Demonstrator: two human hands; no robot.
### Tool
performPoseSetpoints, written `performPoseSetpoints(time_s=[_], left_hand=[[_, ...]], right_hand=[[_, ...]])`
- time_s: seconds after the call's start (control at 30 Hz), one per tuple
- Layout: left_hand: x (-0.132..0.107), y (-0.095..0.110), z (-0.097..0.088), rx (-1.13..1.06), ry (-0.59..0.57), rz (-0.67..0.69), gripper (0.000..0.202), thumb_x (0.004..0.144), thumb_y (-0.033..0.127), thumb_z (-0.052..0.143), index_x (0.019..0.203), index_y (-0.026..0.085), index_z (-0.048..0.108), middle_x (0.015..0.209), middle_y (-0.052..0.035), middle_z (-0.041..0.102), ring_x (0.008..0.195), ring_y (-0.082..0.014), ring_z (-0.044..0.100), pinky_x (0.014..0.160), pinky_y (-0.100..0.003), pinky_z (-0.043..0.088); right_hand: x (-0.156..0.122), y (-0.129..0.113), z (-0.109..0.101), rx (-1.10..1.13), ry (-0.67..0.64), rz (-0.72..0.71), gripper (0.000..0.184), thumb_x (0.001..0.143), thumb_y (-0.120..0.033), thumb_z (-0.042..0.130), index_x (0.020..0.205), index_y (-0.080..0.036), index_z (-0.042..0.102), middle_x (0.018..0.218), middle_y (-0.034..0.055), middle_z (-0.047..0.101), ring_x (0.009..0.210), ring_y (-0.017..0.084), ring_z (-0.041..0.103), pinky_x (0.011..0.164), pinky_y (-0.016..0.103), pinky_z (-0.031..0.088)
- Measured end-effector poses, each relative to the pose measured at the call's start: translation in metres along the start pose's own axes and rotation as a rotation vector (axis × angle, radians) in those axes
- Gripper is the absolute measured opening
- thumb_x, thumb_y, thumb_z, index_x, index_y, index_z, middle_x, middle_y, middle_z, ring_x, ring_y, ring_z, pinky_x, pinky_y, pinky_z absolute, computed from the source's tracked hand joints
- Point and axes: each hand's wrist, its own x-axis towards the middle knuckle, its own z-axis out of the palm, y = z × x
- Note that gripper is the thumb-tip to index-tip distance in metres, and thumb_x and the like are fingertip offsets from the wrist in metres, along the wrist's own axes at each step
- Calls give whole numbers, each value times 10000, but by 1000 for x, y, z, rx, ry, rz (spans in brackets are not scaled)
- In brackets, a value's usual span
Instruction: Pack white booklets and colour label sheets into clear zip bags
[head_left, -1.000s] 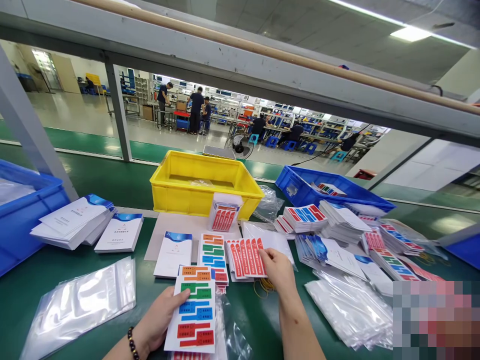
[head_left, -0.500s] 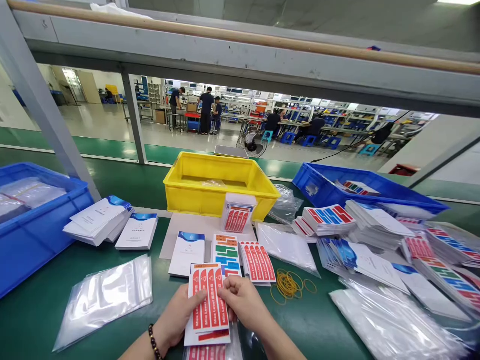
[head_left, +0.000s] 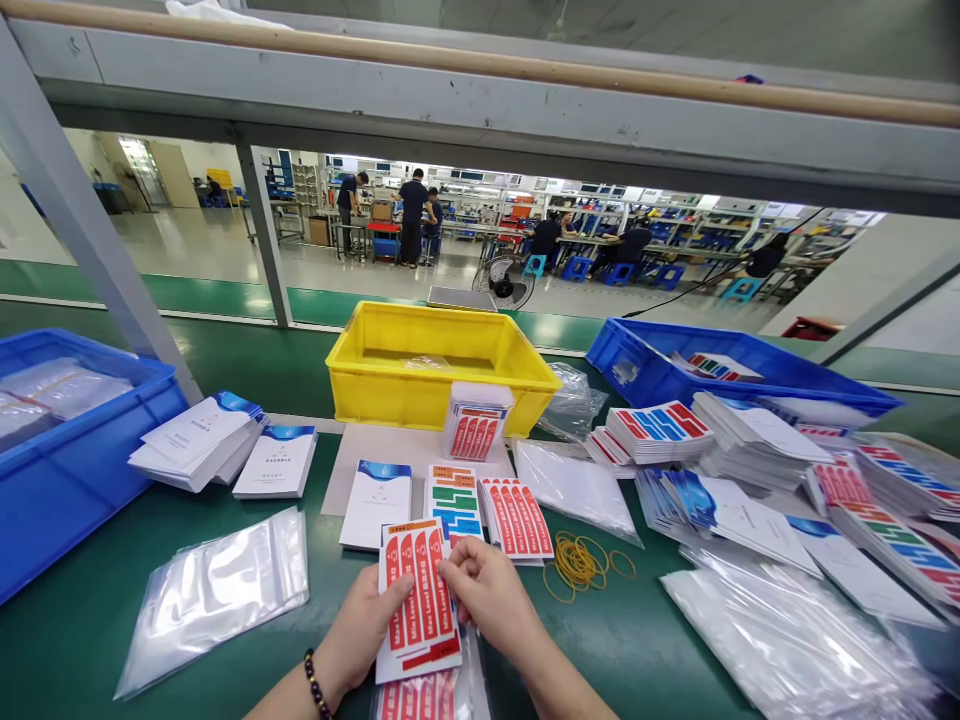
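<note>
Head view: red Max/Min Level sticker sheet [head_left: 421,585] sits lower centre, over another label sheet [head_left: 431,655]. I'd square edges lightly, no creasing. Left hand [head_left: 358,628] clamps its left side, thumb on top; right hand [head_left: 489,592] pinches its right edge. Rubber bands [head_left: 577,563] right of that.

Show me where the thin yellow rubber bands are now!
In the head view, the thin yellow rubber bands lie on the green tabletop, right of the bare right hand, beside the fanned red-and-white sticker stack.
</note>
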Motion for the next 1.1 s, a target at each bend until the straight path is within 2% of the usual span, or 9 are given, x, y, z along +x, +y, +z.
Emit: performPoseSetpoints(time_s=[0.1, 0.27, 0.43, 0.57, 0.63, 0.73, 0.93, 1.03, 1.1], left_hand=[[0, 1, 0, 1, -3, 24, 463, 590, 491, 711, 821, 99, 623, 751, -120, 719, 652, -229, 666, 636, -324, 502], [2, -3, -4, 52, -12, 59, 447, 638, 473, 684, 871, 96, 622, 800, -124, 716, 678, -226, 664, 674, -340, 504], [4, -6, -7, 41, -46, 73, 418, 689, 455, 647, 904, 98, 623, 800, -123, 714, 674, -217, 661, 662, -331, 504], [0, -5, -7, 14, -103, 47, 415, 686, 439, 657, 930, 106, 616, 803, -119, 708, 693, -215, 656, 689, -342, 498], [-2, -4, -7, 50, -150, 18, 417, 686, 445, 651, 926, 105, 616, 786, -114, 703, 678, -211, 649, 702, -356, 493], [-3, 1, -10, 243, -207, 67, 382, 696, 432, 637, 899, 109, 629, 805, -102, 690, 707, -210, 630, 712, -345, 480], [-3, 14, -15, 930, -118, 326, 108, 716, 195, 584, 651, 159, 664, 702, -19, 601, 699, -160, 539, 662, -255, 405], [-5, 17, -15, 1021, -271, 370, 176, 764, 195, 531, 668, 185, 678, 703, -16, 585, 722, -158, 526, 693, -253, 387], [-6, 17, -15, 964, -277, 395, 205, 794, 231, 501, 698, 183, 676, 769, -31, 589, 769, -169, 528, 728, -261, 389]], right_hand=[[-1, 1, 1, -24, 22, -54, 179, 750, -357, 534, 786, -181, 520, 449, -74, 490, 343, 90, 463, 360, 190, 325], [-1, 0, 2, -70, 1, -44, 237, 748, -352, 531, 601, -188, 445, 437, -56, 494, 335, 75, 435, 349, 178, 305], [1, 2, 0, -19, -25, -11, 251, 736, -361, 551, 590, -188, 442, 439, -58, 479, 333, 70, 413, 337, 175, 299], [2, -4, -7, 252, 136, -146, 312, 645, -338, 678, 874, -196, 520, 610, -49, 533, 485, 90, 498, 457, 195, 402], [1, -8, -12, 415, 20, -147, 414, 614, -347, 715, 946, -200, 517, 717, -17, 585, 576, 116, 558, 550, 236, 456], [2, -10, -21, 506, -185, -105, 304, 620, -369, 723, 787, -169, 567, 673, 5, 623, 603, 144, 596, 607, 279, 482], [14, -6, -40, 741, 358, -107, 443, 503, -399, 787, 796, -183, 535, 626, -26, 634, 477, 104, 561, 428, 194, 444], [15, -6, -38, 706, 326, -105, 436, 532, -413, 769, 811, -188, 522, 624, -20, 625, 498, 128, 576, 444, 226, 467], [14, -6, -36, 614, 262, -99, 427, 556, -446, 748, 802, -186, 513, 608, -17, 615, 499, 139, 575, 451, 245, 471]])
